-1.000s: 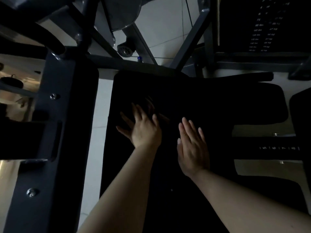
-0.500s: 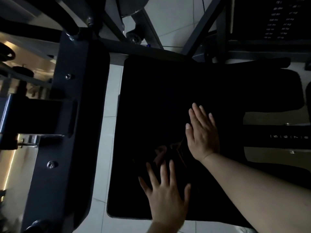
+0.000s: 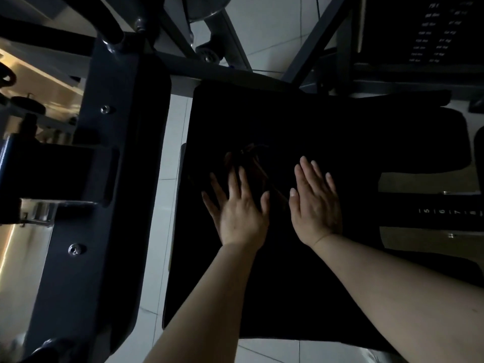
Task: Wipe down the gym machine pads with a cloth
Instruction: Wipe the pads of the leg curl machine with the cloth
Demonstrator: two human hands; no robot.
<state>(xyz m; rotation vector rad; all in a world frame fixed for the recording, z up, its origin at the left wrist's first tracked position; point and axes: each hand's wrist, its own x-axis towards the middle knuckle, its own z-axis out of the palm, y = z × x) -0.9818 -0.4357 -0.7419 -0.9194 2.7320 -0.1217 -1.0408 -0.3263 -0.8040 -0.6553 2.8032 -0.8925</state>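
A large black seat pad fills the middle of the head view. My left hand lies flat on it with spread fingers, pressing a dark cloth that shows only faintly past the fingertips. My right hand rests flat on the pad just to the right, fingers straight and together. The light is dim, so the cloth's outline is hard to make out.
A dark steel machine frame with bolts stands to the left of the pad. Frame bars cross at the top over a pale tiled floor. A weight stack sits top right, and a numbered adjustment bar runs at the right.
My left hand has slid forward on the pad from its near edge, back beside my right hand, with the cloth under it. My right hand has stayed in place.
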